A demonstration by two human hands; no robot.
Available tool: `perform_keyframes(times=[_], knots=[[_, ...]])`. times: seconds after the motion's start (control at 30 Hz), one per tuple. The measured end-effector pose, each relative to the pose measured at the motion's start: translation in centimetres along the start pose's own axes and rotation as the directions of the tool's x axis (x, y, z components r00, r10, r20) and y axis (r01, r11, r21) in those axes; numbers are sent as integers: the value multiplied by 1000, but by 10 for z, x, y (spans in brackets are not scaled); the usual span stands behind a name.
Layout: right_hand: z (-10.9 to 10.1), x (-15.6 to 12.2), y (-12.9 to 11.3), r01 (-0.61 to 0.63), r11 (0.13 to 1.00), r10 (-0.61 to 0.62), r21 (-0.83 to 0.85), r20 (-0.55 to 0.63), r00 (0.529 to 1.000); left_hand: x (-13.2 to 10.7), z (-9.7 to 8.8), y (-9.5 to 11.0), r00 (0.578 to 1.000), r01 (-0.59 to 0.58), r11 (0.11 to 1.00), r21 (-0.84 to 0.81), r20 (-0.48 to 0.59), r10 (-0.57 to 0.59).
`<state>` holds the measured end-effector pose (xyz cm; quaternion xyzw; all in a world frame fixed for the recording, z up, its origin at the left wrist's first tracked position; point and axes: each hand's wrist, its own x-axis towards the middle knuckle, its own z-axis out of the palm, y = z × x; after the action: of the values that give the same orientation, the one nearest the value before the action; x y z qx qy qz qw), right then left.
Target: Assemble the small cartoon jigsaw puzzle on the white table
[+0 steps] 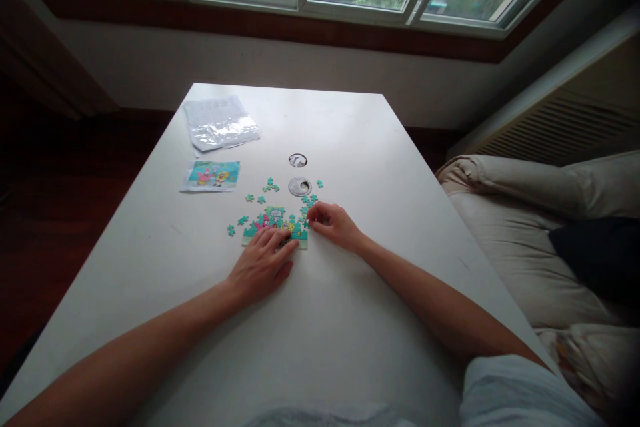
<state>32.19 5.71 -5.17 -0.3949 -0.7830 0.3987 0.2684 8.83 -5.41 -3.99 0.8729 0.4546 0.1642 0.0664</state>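
A partly joined jigsaw puzzle (275, 215) with cartoon figures on a green-blue ground lies on the white table. My left hand (266, 255) rests flat across its lower part, fingers stretched out and covering some of the picture. At the right edge of the puzzle, my right hand (334, 223) has its thumb and fingers pinched on a small green puzzle piece, mostly hidden by the fingertips. Loose puzzle pieces (243, 220) are scattered to the left, and others (313, 198) sit beyond my right fingers.
A printed reference picture (215, 175) lies left of the puzzle. Behind it is a clear plastic bag (223, 123) with paper. Two round inserts, one silvery (294, 187), are set in the white table (350, 133). A beige sofa (493, 240) stands at the right.
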Motion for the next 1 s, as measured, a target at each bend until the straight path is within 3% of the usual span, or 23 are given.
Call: perform_keyframes(times=[0.63,0.8,1.0], knots=[[10,-3,-5,138,940,-148,-311,-9,989,1,-2,1,1000,-15,1000,8,0,15],[7,-5,-6,119,940,-135,-319,-29,990,1,-2,1,1000,-11,1000,24,13,11],[4,-1,-11,107,911,-101,-397,36,994,1,0,3,1000,8,1000,6,11,-8]])
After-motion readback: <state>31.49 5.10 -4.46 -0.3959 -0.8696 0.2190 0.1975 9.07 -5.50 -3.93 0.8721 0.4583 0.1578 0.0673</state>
